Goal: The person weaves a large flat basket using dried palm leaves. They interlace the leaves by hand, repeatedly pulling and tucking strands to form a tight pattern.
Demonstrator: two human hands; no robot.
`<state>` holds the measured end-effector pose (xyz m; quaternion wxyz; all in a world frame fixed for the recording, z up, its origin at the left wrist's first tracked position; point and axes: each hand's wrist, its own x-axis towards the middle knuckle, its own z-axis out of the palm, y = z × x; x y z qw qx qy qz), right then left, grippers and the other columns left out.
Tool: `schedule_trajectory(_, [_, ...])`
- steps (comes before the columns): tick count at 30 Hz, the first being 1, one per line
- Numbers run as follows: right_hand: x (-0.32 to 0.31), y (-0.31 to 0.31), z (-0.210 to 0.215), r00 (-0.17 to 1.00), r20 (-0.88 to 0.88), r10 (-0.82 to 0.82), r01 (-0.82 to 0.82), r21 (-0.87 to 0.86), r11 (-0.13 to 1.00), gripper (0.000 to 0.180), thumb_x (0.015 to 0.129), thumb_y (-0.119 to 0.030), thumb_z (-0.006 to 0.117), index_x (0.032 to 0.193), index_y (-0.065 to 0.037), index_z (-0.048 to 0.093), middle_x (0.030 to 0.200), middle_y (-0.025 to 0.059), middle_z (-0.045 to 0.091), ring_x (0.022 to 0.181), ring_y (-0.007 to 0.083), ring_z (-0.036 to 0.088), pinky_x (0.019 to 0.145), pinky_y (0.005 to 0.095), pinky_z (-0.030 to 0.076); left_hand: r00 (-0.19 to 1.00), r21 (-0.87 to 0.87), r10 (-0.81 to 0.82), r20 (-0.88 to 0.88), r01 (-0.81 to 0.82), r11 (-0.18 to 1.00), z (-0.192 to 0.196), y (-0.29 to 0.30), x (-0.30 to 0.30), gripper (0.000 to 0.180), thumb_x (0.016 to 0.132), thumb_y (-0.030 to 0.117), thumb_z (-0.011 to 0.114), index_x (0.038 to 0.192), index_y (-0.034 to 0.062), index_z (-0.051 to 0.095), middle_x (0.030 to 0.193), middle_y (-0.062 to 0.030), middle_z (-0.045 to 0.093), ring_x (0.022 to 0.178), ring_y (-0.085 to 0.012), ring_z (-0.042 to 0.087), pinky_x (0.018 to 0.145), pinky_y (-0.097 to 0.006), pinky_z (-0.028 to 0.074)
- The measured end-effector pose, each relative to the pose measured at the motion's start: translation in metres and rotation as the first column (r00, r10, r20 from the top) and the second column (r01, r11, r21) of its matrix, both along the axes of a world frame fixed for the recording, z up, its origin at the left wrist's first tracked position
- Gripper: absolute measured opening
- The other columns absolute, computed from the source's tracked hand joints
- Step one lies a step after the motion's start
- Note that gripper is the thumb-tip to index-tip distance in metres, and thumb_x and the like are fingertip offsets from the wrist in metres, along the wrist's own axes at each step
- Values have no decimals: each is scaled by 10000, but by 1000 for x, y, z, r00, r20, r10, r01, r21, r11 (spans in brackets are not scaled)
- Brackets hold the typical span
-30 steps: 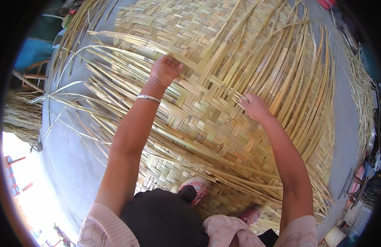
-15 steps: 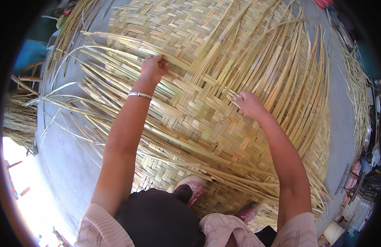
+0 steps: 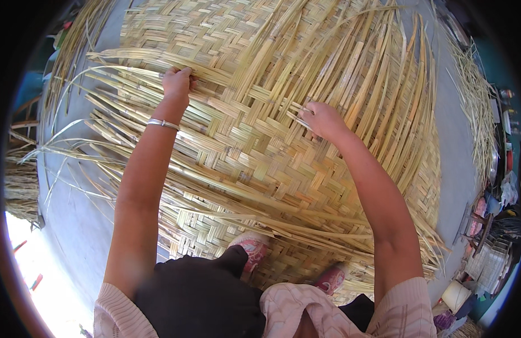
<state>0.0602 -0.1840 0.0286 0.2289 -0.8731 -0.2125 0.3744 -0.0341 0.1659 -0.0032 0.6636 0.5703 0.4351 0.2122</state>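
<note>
A large woven mat [image 3: 255,152] of flat, straw-coloured split strips lies beneath both hands. At its upper left, my left hand [image 3: 178,85] is closed in a pinch on one or more of the long strips [image 3: 133,54] running out to the left. A silvery bangle [image 3: 163,123] circles the left wrist. My right hand [image 3: 326,120] grips a strip [image 3: 297,117] near the mat's middle, where strips slanting up and right meet the weave. Its fingertips are partly hidden, so the number of strips held is unclear.
Loose strips [image 3: 378,96] fan over the mat's right side. Two pink patterned shoes, the left [image 3: 251,248] and the right [image 3: 329,280], stand on the mat near me. More strips [image 3: 74,50] lie on the grey floor [image 3: 74,203]. Household clutter [image 3: 488,259] lines the far right.
The view has shifted, so the whole mat appears further left and slightly higher. Both hands keep their grip on the strips; the left has slid a little left along them.
</note>
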Motion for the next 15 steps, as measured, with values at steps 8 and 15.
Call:
schedule_trajectory(8, [6,4,1,986,43,162,-157,-102,982,322,953,-327,466,941,-43,618,751,114,633,748,275,612,731,397,472,999,-72,35,-1,-35,997,0,1,1,117,851,61,607,937,3,554,791,-85,621,631,-142,607,482,-229,473])
schedule_trajectory(15, [9,3,-12,974,-18,226,-227,-42,973,345,934,-341,531,957,-5,609,844,139,656,776,232,638,725,361,476,983,581,96,-157,14,814,4,-18,-5,442,861,163,652,1222,-22,477,1087,-182,582,939,-253,611,730,-331,526])
